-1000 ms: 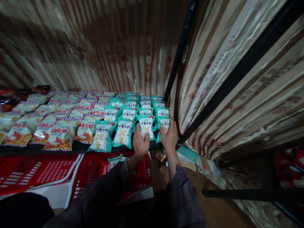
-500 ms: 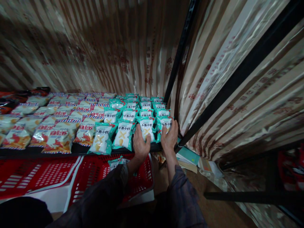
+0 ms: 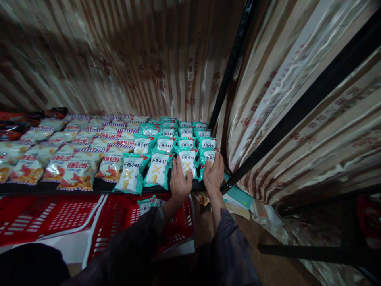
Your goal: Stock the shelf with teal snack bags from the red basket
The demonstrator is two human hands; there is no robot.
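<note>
Puffy, glossy teal-and-white snack packs (image 3: 166, 146) with crimped edges lie in rows at the right end of a black shelf (image 3: 103, 186). The bare left hand (image 3: 181, 180), fingers straight and thumb spread, rests against the near row; the bare right hand (image 3: 214, 175), likewise unclenched, touches the rightmost near pack. Leftward lie pillow-shaped white-and-orange bags (image 3: 76, 169). Pleated, shiny beige curtains (image 3: 119, 59) hang behind; perforated red plastic baskets (image 3: 71, 210) stand below.

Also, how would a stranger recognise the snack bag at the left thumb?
On the black shelf, go right past the orange-printed snack bags to the teal bags. In their front row, find the third teal bag from the left. Only this one has the thumb of the left hand before it.
</note>
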